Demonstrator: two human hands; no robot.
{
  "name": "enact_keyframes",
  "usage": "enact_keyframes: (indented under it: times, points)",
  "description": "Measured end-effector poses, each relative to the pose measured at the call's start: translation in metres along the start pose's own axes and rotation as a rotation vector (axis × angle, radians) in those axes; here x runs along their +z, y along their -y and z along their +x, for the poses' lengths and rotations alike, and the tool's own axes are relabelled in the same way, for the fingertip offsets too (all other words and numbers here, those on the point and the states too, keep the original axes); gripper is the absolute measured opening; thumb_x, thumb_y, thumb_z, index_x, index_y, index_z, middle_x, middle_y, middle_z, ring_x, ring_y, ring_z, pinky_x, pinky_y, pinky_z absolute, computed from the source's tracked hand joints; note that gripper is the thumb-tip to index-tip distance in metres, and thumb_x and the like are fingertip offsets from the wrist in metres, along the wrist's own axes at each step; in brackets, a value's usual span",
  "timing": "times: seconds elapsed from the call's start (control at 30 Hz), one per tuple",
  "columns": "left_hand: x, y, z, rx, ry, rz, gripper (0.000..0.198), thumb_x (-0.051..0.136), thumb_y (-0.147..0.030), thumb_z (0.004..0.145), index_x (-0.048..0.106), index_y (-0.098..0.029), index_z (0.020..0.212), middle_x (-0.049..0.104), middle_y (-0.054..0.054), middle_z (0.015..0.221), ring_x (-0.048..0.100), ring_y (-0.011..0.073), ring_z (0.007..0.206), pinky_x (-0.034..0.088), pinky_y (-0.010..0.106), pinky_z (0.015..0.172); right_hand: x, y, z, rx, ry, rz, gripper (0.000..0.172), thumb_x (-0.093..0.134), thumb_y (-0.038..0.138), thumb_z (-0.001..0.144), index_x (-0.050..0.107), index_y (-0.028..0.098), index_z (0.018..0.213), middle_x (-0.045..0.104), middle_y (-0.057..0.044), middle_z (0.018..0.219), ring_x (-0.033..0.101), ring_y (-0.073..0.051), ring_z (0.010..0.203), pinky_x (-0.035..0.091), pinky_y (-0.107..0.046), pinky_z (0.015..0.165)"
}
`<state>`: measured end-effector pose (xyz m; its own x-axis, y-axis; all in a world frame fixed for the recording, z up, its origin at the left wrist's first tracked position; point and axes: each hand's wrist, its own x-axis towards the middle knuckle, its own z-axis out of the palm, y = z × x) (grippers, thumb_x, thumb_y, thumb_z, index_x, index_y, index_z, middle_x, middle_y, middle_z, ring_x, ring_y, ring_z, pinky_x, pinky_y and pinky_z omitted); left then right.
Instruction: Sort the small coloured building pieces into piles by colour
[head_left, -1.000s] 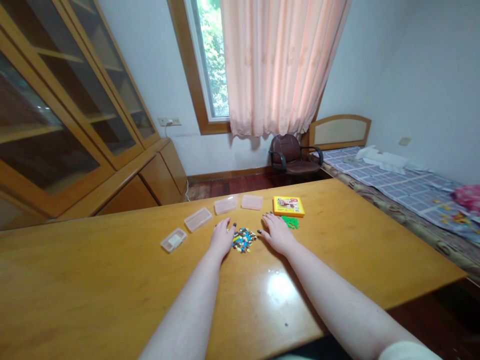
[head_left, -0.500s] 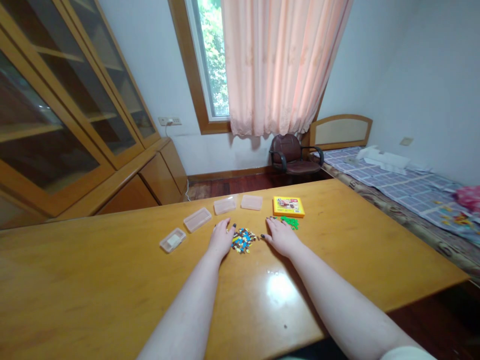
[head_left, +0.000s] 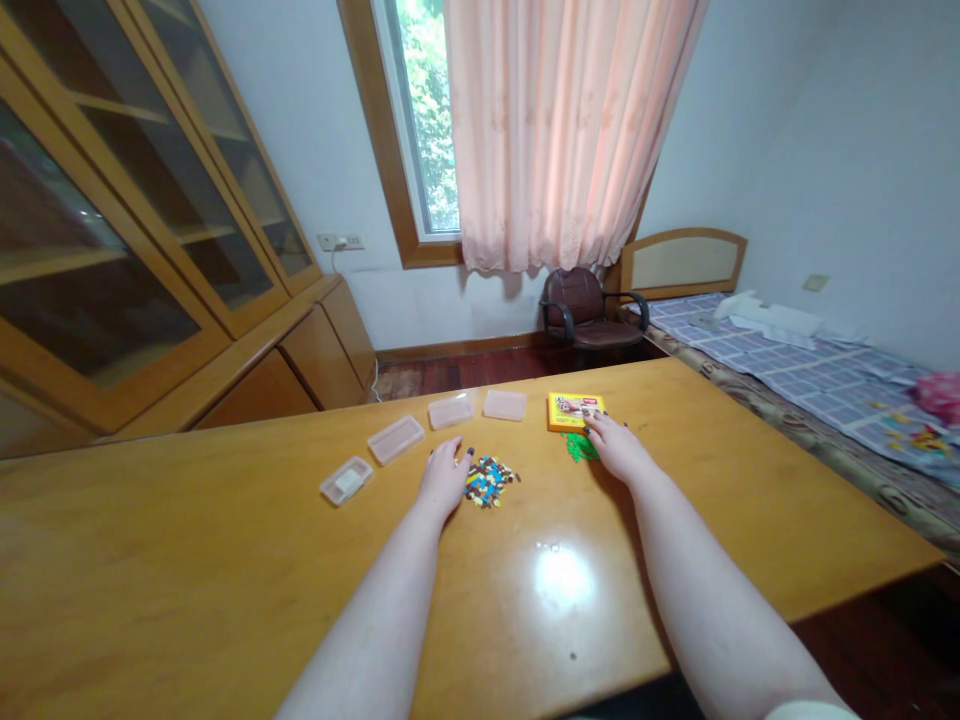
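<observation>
A pile of small brown, blue, yellow and white pieces (head_left: 492, 482) lies on the wooden table (head_left: 225, 560). My left hand (head_left: 445, 478) rests at the pile's left edge, fingers apart, holding nothing. My right hand (head_left: 616, 446) is at the right corner of a yellow box (head_left: 562, 412), its fingers spread over the box's edge. Small green pieces (head_left: 579, 447) lie just below the box, beside my right thumb. Several clear plastic boxes stand in an arc behind the pile, among them one (head_left: 346, 482) with something white in it.
Beyond the table stand a brown armchair (head_left: 585, 312) and a bed (head_left: 780, 350) with a checked cover and scattered items. Glass-door cabinets (head_left: 165, 200) line the left wall. A tiny dark bit (head_left: 573, 656) lies near the table's front edge.
My right hand has moved right and away from me, from beside the mixed pile and the green pieces to the yellow box's right corner. My left hand has hardly moved.
</observation>
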<state>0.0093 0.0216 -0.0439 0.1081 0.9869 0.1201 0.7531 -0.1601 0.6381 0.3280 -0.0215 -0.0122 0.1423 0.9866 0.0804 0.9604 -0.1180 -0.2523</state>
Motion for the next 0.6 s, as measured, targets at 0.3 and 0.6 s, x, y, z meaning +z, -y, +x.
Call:
enact_keyframes:
  times: [0.3,0.6]
  points:
    - [0.003,0.002,0.000,0.005,0.002,-0.006,0.043,0.047,-0.028,0.086,0.053,-0.013,0.125,0.056,0.013,0.129,0.048,0.0250,0.123,0.036,0.039,0.105,0.008,0.004,0.000,0.012,0.082,0.009,0.047,0.028,0.029,0.094,0.053,0.012,0.129,0.047,-0.014,0.139,0.044,-0.024,0.127,0.034,-0.033,0.103]
    - [0.001,0.001,0.000,0.004,0.009,0.000,0.044,0.047,-0.030,0.086,0.053,-0.010,0.125,0.056,0.015,0.129,0.049,0.0253,0.121,0.035,0.039,0.106,-0.028,-0.002,-0.023,0.361,0.054,0.012,0.042,0.032,0.025,0.087,0.068,0.012,0.104,0.068,-0.018,0.103,0.065,-0.027,0.092,0.046,-0.033,0.076]
